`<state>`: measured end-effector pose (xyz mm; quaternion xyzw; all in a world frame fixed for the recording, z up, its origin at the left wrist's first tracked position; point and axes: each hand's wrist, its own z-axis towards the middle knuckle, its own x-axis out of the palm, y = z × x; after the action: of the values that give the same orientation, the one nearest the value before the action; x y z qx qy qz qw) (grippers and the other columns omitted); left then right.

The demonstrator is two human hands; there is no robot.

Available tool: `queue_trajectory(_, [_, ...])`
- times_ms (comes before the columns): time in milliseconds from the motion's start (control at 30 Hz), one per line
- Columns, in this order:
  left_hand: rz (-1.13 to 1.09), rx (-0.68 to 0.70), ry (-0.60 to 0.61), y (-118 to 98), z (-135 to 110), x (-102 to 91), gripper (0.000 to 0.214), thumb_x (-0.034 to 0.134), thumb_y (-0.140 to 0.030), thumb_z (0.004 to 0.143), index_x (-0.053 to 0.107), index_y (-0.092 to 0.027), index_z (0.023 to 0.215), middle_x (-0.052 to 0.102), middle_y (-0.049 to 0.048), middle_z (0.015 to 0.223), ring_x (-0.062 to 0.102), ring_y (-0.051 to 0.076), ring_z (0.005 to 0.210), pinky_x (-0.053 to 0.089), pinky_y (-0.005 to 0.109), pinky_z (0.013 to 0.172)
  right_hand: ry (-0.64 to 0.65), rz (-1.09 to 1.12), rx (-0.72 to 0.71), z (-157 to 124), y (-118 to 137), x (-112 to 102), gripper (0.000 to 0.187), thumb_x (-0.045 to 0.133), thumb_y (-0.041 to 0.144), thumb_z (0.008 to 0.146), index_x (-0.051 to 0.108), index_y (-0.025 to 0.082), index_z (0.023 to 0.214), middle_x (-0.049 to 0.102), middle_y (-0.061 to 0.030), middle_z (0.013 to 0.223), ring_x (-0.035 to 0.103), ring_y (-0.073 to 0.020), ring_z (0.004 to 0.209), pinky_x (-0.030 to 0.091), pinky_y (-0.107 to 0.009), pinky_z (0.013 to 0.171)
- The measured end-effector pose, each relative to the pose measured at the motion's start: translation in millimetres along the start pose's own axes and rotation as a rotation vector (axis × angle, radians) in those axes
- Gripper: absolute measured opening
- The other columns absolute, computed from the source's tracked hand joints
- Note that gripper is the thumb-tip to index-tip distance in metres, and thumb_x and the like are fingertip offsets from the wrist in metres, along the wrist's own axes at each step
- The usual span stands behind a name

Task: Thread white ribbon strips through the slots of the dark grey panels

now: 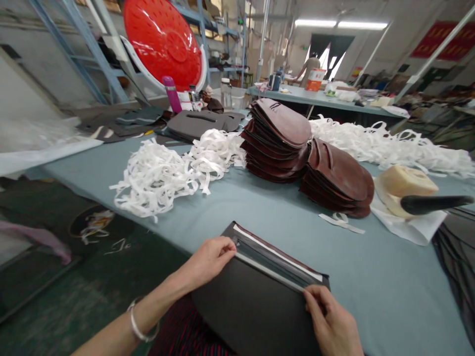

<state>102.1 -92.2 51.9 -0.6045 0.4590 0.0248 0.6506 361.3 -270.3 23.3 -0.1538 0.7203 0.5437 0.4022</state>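
Observation:
A dark leather piece [252, 301] with white tape strips along its far edge lies at the near edge of the grey-blue table [260, 212]. My left hand [210, 258] pinches its left corner, fingers closed on the edge. At the right end of the taped edge my right hand [332, 324] grips the same piece with curled fingers. Two stacks of brown leather pieces [278, 141] [339, 178] stand further back in the middle of the table.
Heaps of white paper strips [174, 170] [389, 143] spread left and right of the stacks. A cream block with a black-handled tool [434, 202] rests on white paper at the right. Grey cut pieces, a pink bottle [172, 94] and a red round cover [163, 42] stand behind.

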Motion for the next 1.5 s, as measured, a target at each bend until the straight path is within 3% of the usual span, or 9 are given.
queue_trajectory(167, [0.034,-0.062,-0.074,3,18,-5.5,0.02,0.05,-0.031,0.081,0.064,-0.018,0.079,0.065,0.0004,0.071,0.06,0.015,0.067,0.041,0.024,0.064,-0.053,-0.003,0.059,16,8,8,0.037,0.042,0.056,0.085,0.061,0.024,0.084,0.063,0.0014,0.064,0.059,-0.0147,0.059,0.043,-0.022,0.057])
queue_trajectory(367, [0.04,-0.101,0.009,5,28,-22.2,0.023,0.048,-0.03,0.079,0.067,-0.017,0.081,0.068,0.0013,0.072,0.061,0.016,0.066,0.04,0.023,0.06,-0.065,0.032,0.023,28,17,2,0.039,0.043,0.056,0.084,0.062,0.023,0.079,0.06,0.0015,0.062,0.058,-0.0143,0.058,0.043,-0.022,0.056])
queue_trajectory(567, [0.066,-0.128,-0.023,8,28,-17.3,0.021,0.049,-0.028,0.076,0.067,-0.017,0.078,0.068,0.0018,0.07,0.062,0.015,0.065,0.041,0.022,0.059,-0.074,-0.001,0.071,24,11,-3,0.041,0.046,0.06,0.081,0.064,0.023,0.08,0.063,0.0017,0.062,0.06,-0.0138,0.055,0.044,-0.02,0.054])
queue_trajectory(1000, [0.071,-0.216,0.049,10,38,-21.3,0.019,0.049,-0.022,0.068,0.066,-0.017,0.072,0.066,0.0003,0.064,0.06,0.013,0.059,0.039,0.021,0.054,-0.054,-0.049,0.162,27,6,4,0.044,0.044,0.065,0.079,0.063,0.025,0.078,0.063,0.0022,0.06,0.06,-0.0136,0.052,0.044,-0.02,0.05])
queue_trajectory(1167, [0.163,-0.233,-0.002,7,38,-17.8,0.014,0.05,-0.021,0.071,0.064,-0.019,0.071,0.064,-0.0004,0.064,0.058,0.013,0.059,0.038,0.023,0.056,-0.074,-0.05,0.154,27,11,3,0.042,0.044,0.062,0.08,0.063,0.025,0.077,0.063,0.0021,0.059,0.059,-0.0141,0.051,0.043,-0.021,0.049])
queue_trajectory(1300, [0.236,-0.121,-0.124,7,30,-5.6,0.008,0.05,-0.019,0.077,0.058,-0.019,0.08,0.061,-0.001,0.07,0.055,0.013,0.061,0.04,0.025,0.059,-0.101,-0.029,0.143,26,16,2,0.038,0.044,0.056,0.083,0.063,0.024,0.077,0.063,0.0015,0.061,0.058,-0.0144,0.054,0.041,-0.022,0.052])
queue_trajectory(1500, [0.428,0.253,-0.36,19,6,27.6,0.02,0.04,-0.015,0.091,0.058,-0.017,0.098,0.06,0.0066,0.099,0.055,0.02,0.095,0.044,0.035,0.089,-0.12,-0.003,0.182,25,20,1,0.03,0.046,0.044,0.084,0.061,0.022,0.072,0.058,0.0026,0.057,0.052,-0.0129,0.053,0.036,-0.022,0.051])
